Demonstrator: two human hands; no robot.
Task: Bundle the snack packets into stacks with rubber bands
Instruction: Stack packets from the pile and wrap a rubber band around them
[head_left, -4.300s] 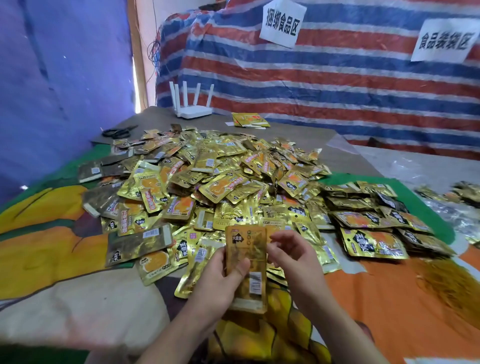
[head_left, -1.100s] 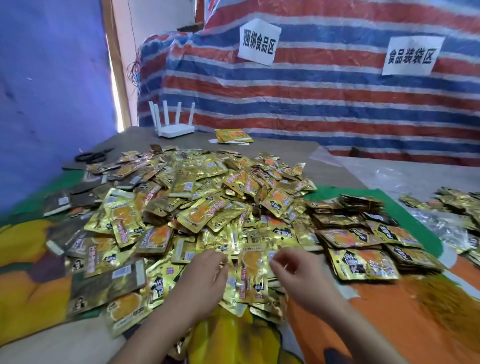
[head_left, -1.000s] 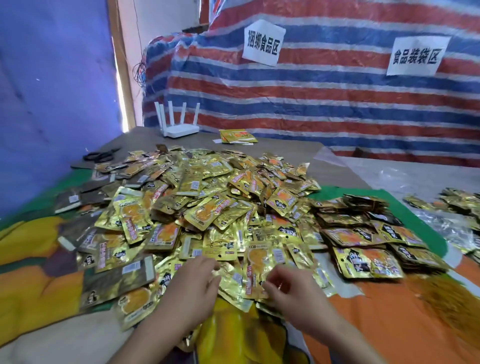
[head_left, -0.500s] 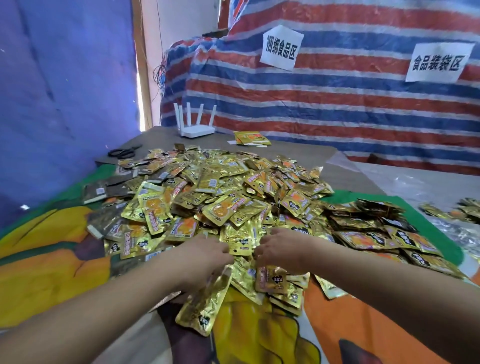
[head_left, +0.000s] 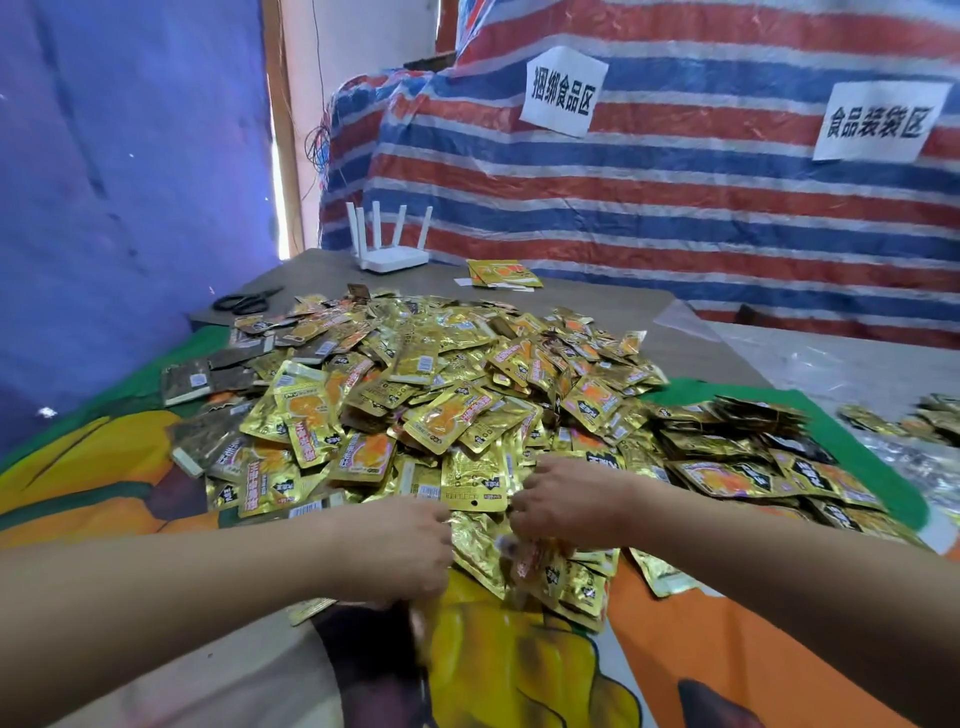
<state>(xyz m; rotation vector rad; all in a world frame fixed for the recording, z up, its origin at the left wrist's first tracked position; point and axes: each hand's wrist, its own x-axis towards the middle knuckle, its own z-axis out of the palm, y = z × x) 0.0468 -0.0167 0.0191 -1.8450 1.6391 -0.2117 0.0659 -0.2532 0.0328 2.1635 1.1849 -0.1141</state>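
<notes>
1. You face one striped tarpaulin (head_left: 675, 218) in red, blue and white, with two white paper signs pinned on it: one sign (head_left: 563, 91) to the left, the other sign (head_left: 880, 122) to the right.
2. One table (head_left: 691, 353) carries a printed cloth (head_left: 519, 670) in orange, yellow and green across its near part.
3. One big heap of gold snack packets (head_left: 441, 395) fills the middle of the table, too many to count. A flatter spread of packets (head_left: 743, 467) lies just right of it on the green part of the cloth.
4. Your two bare forearms reach in from the near edge to the heap's front rim.
5. Your left hand (head_left: 395, 545) lies knuckles up with fingers curled down onto packets at the rim; you cannot tell whether it holds one.
6. Your right hand (head_left: 566, 499) has its fingers curled round a small clutch of packets (head_left: 550, 571) that hangs below the fingers toward you, touching the cloth.
7. One white router (head_left: 392, 249) with four upright aerials stands at the far edge.
8. One small packet pile (head_left: 501, 274) lies right of the router.
9. One pair of black scissors (head_left: 247, 300) lies at the far left.
</notes>
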